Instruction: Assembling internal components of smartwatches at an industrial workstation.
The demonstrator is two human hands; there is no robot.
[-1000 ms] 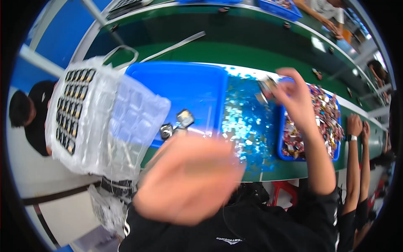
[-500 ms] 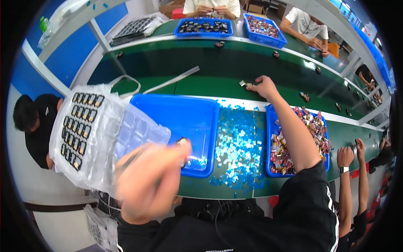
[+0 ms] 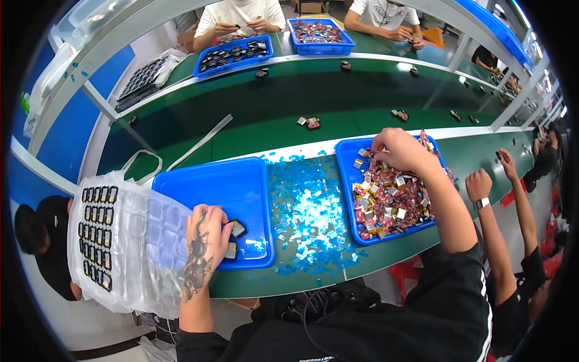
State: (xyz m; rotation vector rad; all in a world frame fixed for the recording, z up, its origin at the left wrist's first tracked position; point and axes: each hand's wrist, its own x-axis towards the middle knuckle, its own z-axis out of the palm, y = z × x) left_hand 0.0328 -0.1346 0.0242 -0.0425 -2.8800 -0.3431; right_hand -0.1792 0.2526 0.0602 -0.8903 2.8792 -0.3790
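Note:
My left hand (image 3: 205,241) is at the left side of a shallow blue tray (image 3: 271,211), its fingers closed at a small black-framed part (image 3: 239,228) with a grey face. Just below the fingertips is a second such part (image 3: 230,251). My right hand (image 3: 401,149) reaches into a blue bin (image 3: 356,232) heaped with small circuit pieces (image 3: 392,202) in pink, yellow and silver. Its fingers curl down among the pieces, and their tips are partly hidden; I cannot make out what they pinch.
Blue film scraps (image 3: 313,211) litter the bench between tray and bin. A plastic-wrapped blister tray (image 3: 96,235) of black-framed parts stands left. Small assemblies (image 3: 312,123) lie on the green belt (image 3: 253,133). Co-workers sit across and at both sides; a metal frame (image 3: 99,99) crosses the left.
My right hand has left the assembly on the belt and moved back into the bin. My left hand has moved lower over the tray with its part. The view has swung right.

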